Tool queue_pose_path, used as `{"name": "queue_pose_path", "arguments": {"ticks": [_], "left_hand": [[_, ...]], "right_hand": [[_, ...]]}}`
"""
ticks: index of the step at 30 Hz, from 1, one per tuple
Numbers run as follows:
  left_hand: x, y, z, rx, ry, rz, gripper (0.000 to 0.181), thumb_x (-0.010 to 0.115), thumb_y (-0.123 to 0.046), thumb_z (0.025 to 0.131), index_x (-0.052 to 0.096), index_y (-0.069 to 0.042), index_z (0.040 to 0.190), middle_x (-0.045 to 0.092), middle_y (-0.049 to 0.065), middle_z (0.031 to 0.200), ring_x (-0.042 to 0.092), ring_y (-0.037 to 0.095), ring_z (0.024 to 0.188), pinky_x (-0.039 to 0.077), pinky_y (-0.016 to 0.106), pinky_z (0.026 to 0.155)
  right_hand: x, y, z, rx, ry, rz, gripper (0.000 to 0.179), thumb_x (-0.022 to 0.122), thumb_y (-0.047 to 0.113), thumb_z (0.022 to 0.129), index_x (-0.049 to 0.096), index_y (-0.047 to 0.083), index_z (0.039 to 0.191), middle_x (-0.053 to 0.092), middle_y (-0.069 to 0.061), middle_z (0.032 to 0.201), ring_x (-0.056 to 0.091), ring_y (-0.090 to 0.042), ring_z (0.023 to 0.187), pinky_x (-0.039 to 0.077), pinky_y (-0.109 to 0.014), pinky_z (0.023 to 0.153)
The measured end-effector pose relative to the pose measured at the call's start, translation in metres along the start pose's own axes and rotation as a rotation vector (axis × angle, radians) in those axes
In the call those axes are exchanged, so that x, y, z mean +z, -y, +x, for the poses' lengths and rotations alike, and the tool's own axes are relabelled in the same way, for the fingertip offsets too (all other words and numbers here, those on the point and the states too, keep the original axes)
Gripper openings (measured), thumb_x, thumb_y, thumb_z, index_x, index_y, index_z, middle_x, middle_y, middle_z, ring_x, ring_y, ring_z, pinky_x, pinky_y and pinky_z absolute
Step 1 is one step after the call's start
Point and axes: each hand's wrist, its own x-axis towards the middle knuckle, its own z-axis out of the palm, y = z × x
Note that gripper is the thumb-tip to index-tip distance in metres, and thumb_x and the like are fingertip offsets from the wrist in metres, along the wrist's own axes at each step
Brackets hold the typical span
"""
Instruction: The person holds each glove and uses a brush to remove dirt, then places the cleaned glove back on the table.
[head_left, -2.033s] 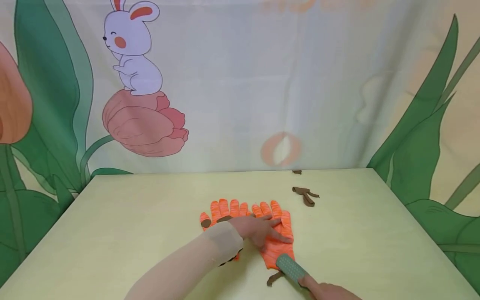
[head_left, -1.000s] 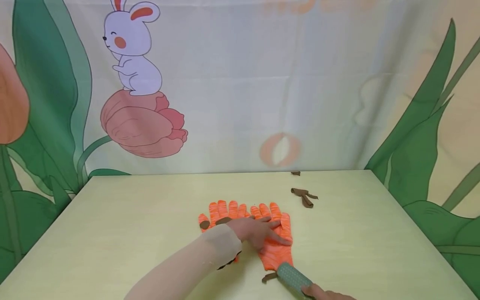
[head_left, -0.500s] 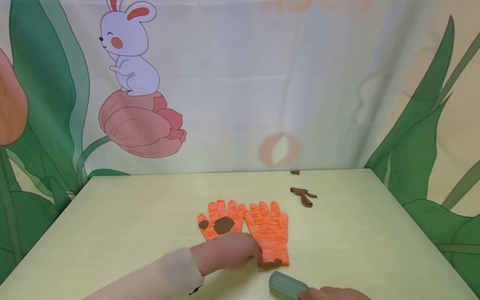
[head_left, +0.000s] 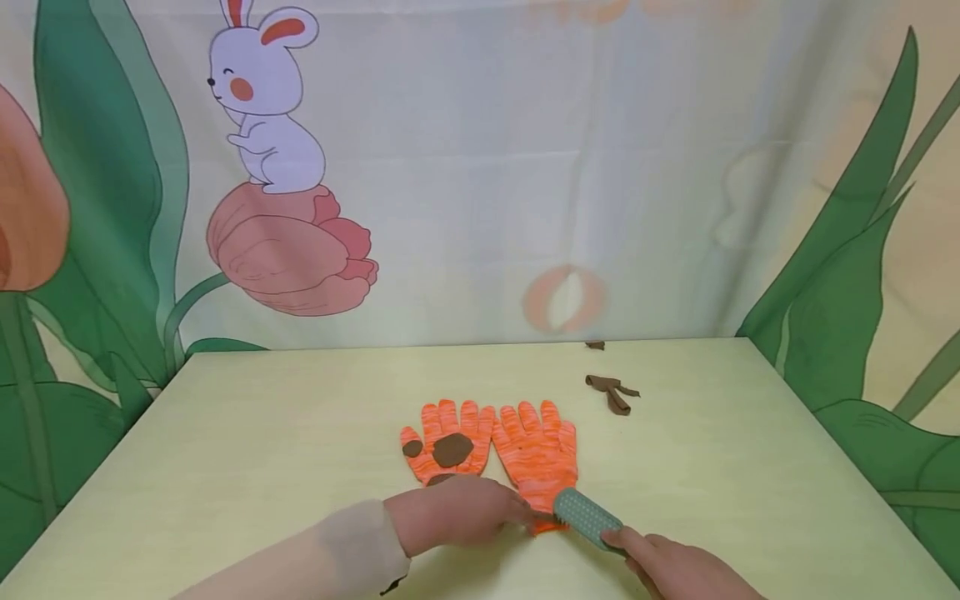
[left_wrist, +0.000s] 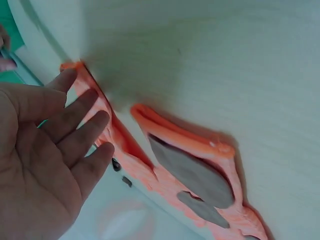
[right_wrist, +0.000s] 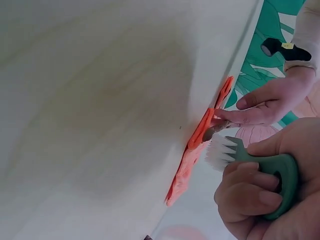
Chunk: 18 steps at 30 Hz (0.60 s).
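Two orange gloves lie side by side on the table. The left glove (head_left: 480,433) bears brown patches (head_left: 452,450); the right glove (head_left: 536,454) shows a plain orange surface in the head view. My left hand (head_left: 468,510) reaches across the left glove's lower part, its fingertips touching the right glove's cuff. In the left wrist view that hand's fingers are loosely extended. A brown strip (right_wrist: 215,130) at the cuff lies by those fingertips, partly hidden. My right hand (head_left: 678,567) grips a green brush (head_left: 588,517), its white bristles (right_wrist: 218,151) against the strip and cuff.
Brown scraps (head_left: 612,393) lie beyond the right glove, with a smaller piece (head_left: 595,345) at the table's far edge. The pale table (head_left: 285,417) ends at a printed curtain (head_left: 450,208) with a rabbit and tulips.
My left hand has come off the right glove's palm and drawn down to its cuff. The brush moved down off the cuff, then back up onto it. The brown strip now lies at the cuff.
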Motion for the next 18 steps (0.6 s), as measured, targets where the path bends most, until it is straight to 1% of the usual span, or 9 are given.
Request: {"name": "queue_pose_path", "arguments": {"ticks": [3, 5, 7, 8, 11, 13, 15, 17, 18], "left_hand": [[0.004, -0.006, -0.001, -0.036, -0.034, 0.02, 0.054, 0.062, -0.006, 0.098, 0.062, -0.043, 0.137, 0.063, -0.021, 0.141, 0.065, 0.006, 0.126, 0.054, 0.025, 0.07], [0.007, -0.008, -0.001, -0.046, -0.044, 0.061, 0.057, 0.064, -0.008, 0.097, 0.059, -0.044, 0.141, 0.062, -0.02, 0.143, 0.064, 0.007, 0.127, 0.055, 0.026, 0.073], [0.01, -0.009, 0.0, -0.044, -0.043, 0.088, 0.059, 0.065, -0.007, 0.095, 0.059, -0.043, 0.142, 0.059, -0.016, 0.147, 0.062, 0.009, 0.13, 0.057, 0.027, 0.083], [0.012, -0.009, 0.001, -0.042, -0.042, 0.09, 0.061, 0.065, -0.006, 0.095, 0.058, -0.043, 0.142, 0.057, -0.014, 0.149, 0.061, 0.011, 0.132, 0.057, 0.028, 0.085], [0.014, -0.009, 0.001, -0.039, -0.026, 0.09, 0.064, 0.065, -0.005, 0.094, 0.057, -0.044, 0.144, 0.052, -0.01, 0.155, 0.058, 0.014, 0.134, 0.057, 0.027, 0.089], [0.015, -0.008, 0.001, -0.036, -0.019, 0.067, 0.064, 0.064, -0.004, 0.094, 0.057, -0.044, 0.144, 0.05, -0.008, 0.157, 0.056, 0.015, 0.136, 0.056, 0.029, 0.093], [0.014, -0.007, 0.001, -0.029, -0.018, 0.036, 0.062, 0.062, -0.004, 0.095, 0.059, -0.044, 0.142, 0.052, -0.009, 0.155, 0.056, 0.015, 0.135, 0.055, 0.025, 0.086], [0.012, -0.004, 0.002, -0.014, -0.016, -0.011, 0.059, 0.061, -0.003, 0.097, 0.061, -0.042, 0.141, 0.053, -0.008, 0.153, 0.056, 0.015, 0.133, 0.053, 0.022, 0.082], [0.011, -0.003, 0.002, -0.004, -0.011, -0.045, 0.058, 0.06, -0.002, 0.097, 0.062, -0.04, 0.14, 0.054, -0.007, 0.151, 0.055, 0.015, 0.131, 0.051, 0.021, 0.082]], "right_hand": [[0.0, 0.0, 0.001, -0.026, -0.008, 0.006, 0.043, 0.072, 0.034, 0.094, 0.055, 0.021, 0.132, 0.057, 0.008, 0.084, 0.047, -0.01, 0.069, 0.043, -0.025, 0.063], [-0.001, -0.001, 0.002, -0.067, -0.022, 0.003, 0.039, 0.069, 0.03, 0.097, 0.055, 0.021, 0.133, 0.057, 0.009, 0.085, 0.047, -0.007, 0.07, 0.043, -0.025, 0.064], [0.0, -0.003, 0.002, -0.121, -0.031, -0.011, 0.036, 0.066, 0.027, 0.099, 0.055, 0.021, 0.133, 0.055, 0.012, 0.083, 0.044, -0.004, 0.068, 0.041, -0.023, 0.062], [0.0, -0.003, 0.002, -0.141, -0.034, -0.019, 0.036, 0.065, 0.026, 0.1, 0.055, 0.021, 0.134, 0.053, 0.012, 0.081, 0.043, -0.003, 0.066, 0.04, -0.023, 0.061], [0.0, -0.003, 0.003, -0.137, -0.034, -0.061, 0.043, 0.07, 0.036, 0.096, 0.056, 0.022, 0.134, 0.046, 0.009, 0.073, 0.04, -0.005, 0.06, 0.036, -0.023, 0.058], [-0.002, -0.003, 0.005, -0.084, -0.052, -0.086, 0.044, 0.073, 0.036, 0.093, 0.058, 0.022, 0.133, 0.049, 0.007, 0.073, 0.041, -0.007, 0.06, 0.038, -0.024, 0.057], [-0.004, -0.002, 0.007, -0.033, -0.087, -0.103, 0.041, 0.074, 0.032, 0.093, 0.061, 0.025, 0.131, 0.051, 0.005, 0.074, 0.043, -0.01, 0.059, 0.04, -0.025, 0.057], [-0.005, -0.003, 0.008, -0.054, -0.109, -0.103, 0.036, 0.07, 0.02, 0.096, 0.062, 0.024, 0.131, 0.052, 0.005, 0.074, 0.043, -0.01, 0.058, 0.04, -0.025, 0.056], [-0.005, -0.004, 0.007, -0.079, -0.103, -0.109, 0.036, 0.07, 0.023, 0.097, 0.061, 0.024, 0.132, 0.051, 0.006, 0.074, 0.042, -0.009, 0.058, 0.039, -0.025, 0.056]]}}
